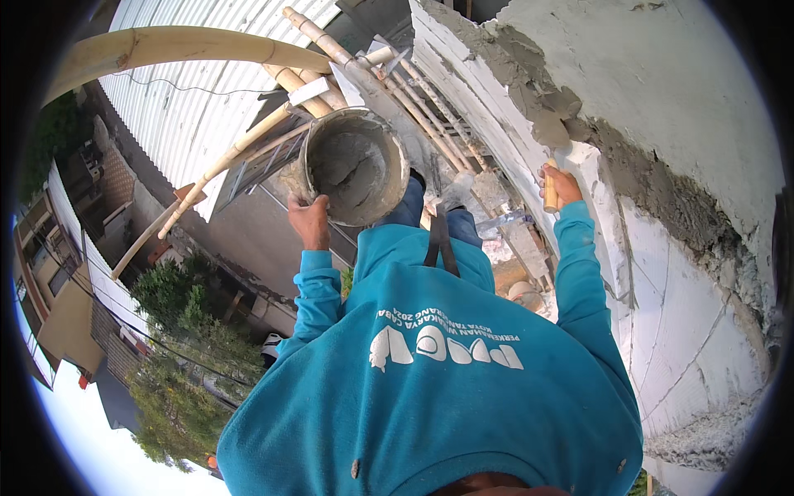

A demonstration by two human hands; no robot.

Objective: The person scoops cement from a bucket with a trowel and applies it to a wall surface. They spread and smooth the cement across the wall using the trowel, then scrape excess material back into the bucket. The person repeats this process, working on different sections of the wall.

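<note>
My left hand (310, 217) grips the rim of a round bucket (393, 165) with grey wet mortar (347, 174) inside, held out above my legs. On the right, my right hand (562, 183) is closed on the wooden handle of a trowel (549, 186). The trowel's blade is at a band of fresh grey mortar (546, 112) running along the white wall (662, 83), and mortar covers much of it, so its outline is hard to make out.
Bamboo poles (223, 165) and planks form scaffolding around and below me. A corrugated white roof (190, 107) lies at upper left. Lower down are houses (70, 306), trees (190, 372) and overhead wires. A narrow, cluttered ledge (513, 256) is beneath my legs, beside the wall.
</note>
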